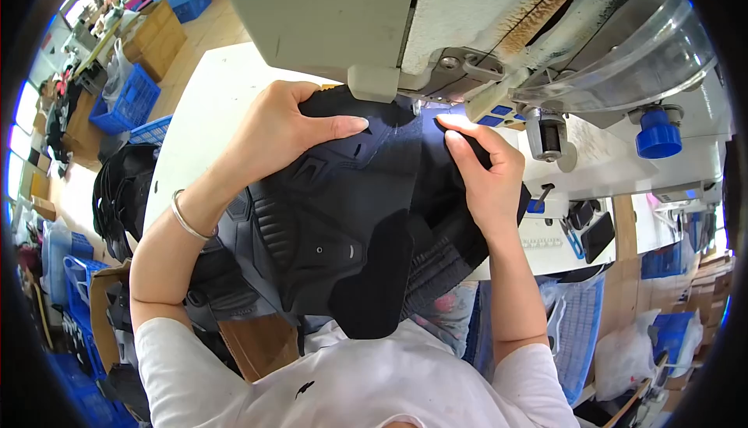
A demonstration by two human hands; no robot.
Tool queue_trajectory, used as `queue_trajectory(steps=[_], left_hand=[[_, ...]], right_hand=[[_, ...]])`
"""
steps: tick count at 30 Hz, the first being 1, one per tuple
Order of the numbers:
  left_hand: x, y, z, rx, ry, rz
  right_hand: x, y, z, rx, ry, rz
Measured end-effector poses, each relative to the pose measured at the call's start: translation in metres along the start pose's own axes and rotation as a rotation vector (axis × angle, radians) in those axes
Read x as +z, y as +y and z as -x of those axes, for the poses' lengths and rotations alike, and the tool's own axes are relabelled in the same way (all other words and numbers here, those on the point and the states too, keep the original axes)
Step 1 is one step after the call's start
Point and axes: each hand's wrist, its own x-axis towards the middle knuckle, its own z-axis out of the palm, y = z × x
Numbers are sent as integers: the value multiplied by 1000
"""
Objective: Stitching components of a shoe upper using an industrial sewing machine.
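A black padded fabric piece [343, 217] with moulded ridges and raised panels lies across the sewing machine's table and hangs down over my lap. My left hand [300, 124] grips its far edge, thumb on top and the other fingers mostly hidden behind or beneath it. To the right of the needle area [417, 107], my right hand [492, 167] pinches a darker fabric part [440, 163] between thumb and forefinger. A lit seam area runs between both hands, beneath the head of the sewing machine [335, 22].
Over the right side hangs a clear curved plastic shield [623, 61], with a blue knob [658, 133] below. Scissors [575, 239] and a dark flat object [599, 238] lie on the white table [187, 132]. More black pieces [125, 194] are heaped at left; blue crates [128, 102] stand beyond.
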Motion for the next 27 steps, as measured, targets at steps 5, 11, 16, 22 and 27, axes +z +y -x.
queue_trajectory(steps=[5, 11, 16, 22, 27], left_hand=[[-6, 30, 0, -158, -55, -153], [-8, 34, 2, -190, -52, -168], [-7, 20, 1, -129, -23, -202], [7, -2, -4, -100, -20, 8], [7, -17, -4, -211, -41, 9]], right_hand=[[-1, 2, -6, -46, 10, 48], [0, 0, -5, -36, 19, 28], [0, 0, -7, -8, 16, 28], [-4, 3, -12, -5, -11, 61], [-9, 0, -14, 30, -67, 169]])
